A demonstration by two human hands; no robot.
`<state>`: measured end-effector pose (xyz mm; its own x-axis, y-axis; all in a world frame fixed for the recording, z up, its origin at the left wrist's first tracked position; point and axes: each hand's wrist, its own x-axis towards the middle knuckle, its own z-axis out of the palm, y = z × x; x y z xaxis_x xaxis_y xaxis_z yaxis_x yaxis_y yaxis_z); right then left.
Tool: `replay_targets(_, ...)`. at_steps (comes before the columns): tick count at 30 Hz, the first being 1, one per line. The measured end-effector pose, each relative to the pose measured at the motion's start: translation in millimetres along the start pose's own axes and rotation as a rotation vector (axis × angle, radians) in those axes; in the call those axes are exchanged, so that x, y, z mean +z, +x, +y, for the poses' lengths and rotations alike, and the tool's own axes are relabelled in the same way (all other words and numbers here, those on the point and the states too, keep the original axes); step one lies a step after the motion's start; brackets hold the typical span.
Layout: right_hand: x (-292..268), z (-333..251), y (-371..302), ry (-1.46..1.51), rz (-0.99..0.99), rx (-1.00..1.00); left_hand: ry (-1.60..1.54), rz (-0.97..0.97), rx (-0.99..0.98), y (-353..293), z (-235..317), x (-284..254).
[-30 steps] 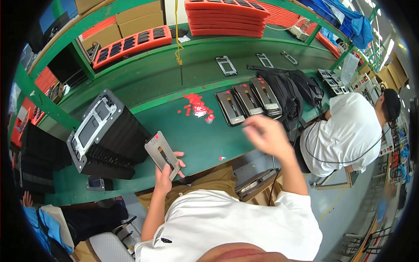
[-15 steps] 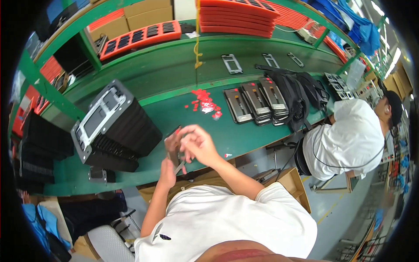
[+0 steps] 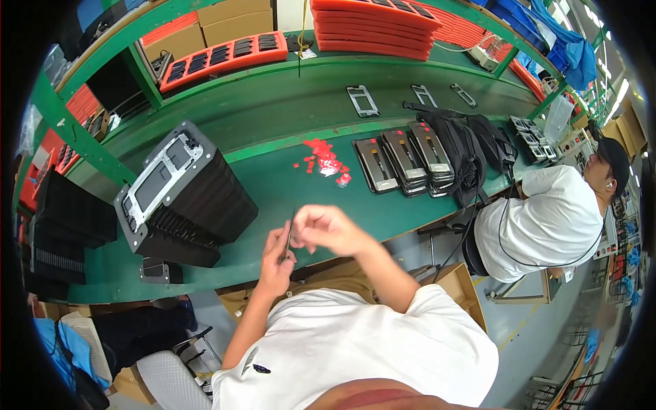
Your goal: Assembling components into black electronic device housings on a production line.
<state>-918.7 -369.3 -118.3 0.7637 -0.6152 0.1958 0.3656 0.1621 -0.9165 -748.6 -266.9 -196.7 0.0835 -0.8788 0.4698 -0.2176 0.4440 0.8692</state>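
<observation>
On the near side of the red scraps (image 3: 322,158), the left hand (image 3: 275,268) gripped a thin panel (image 3: 292,227), seen edge-on. The right hand (image 3: 331,229) curled its fingers beside it; whether they pinched it, I couldn't tell. Panel stacks (image 3: 404,162) lay right of the scraps.

Thin panel (image 3: 293,220) in grip: dark-edged. Beyond grip: red scraps (image 3: 321,160), green tabletop (image 3: 266,179). Left of grip: black stack (image 3: 217,205), silver-grey frame (image 3: 169,167).

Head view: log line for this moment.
left hand: holding thin panel edge-on; right hand: beside panel, contact unclear; red pieces: loose on green bench; panel stacks: right of red pieces
</observation>
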Motion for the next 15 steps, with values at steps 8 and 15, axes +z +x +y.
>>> replay_targets(8,-121,18,40,-1.291,0.647,-0.231,-0.640,-0.021,-0.477,8,-1,-14)
replay_targets(15,-47,20,27,-0.896,0.489,-0.164,-0.663,-0.003,-0.542,15,-1,-13)
